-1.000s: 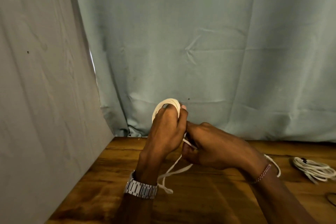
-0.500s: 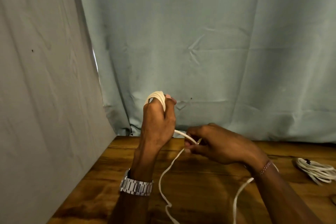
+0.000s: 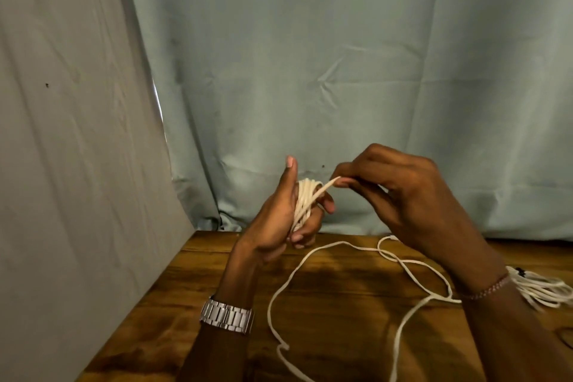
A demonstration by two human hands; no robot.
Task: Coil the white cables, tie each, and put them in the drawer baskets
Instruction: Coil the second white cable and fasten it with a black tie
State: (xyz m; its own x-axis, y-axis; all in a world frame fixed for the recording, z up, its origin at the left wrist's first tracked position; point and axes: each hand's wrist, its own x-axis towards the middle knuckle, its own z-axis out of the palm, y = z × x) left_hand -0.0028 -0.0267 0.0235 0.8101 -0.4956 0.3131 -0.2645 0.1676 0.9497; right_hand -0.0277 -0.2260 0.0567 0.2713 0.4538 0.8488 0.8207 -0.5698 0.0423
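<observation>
White cable is wound in several turns around the left hand, held above the far edge of the wooden bench; its loose tail runs in slack loops across the bench top toward the near edge. Behind the bench hangs a pale green curtain, with a grey sheet down the left side. The left hand stands upright, thumb pointing up, its fingers curled in around the coil and grasping it. The right hand is raised just beside it, its fingers pinching the cable strand where it leaves the coil, drawn taut between the two hands. A second bundle of white cable lies on the bench near the right edge, partly hidden by the right forearm. A metal watch sits on the left wrist, and a thin bracelet on the right wrist.
</observation>
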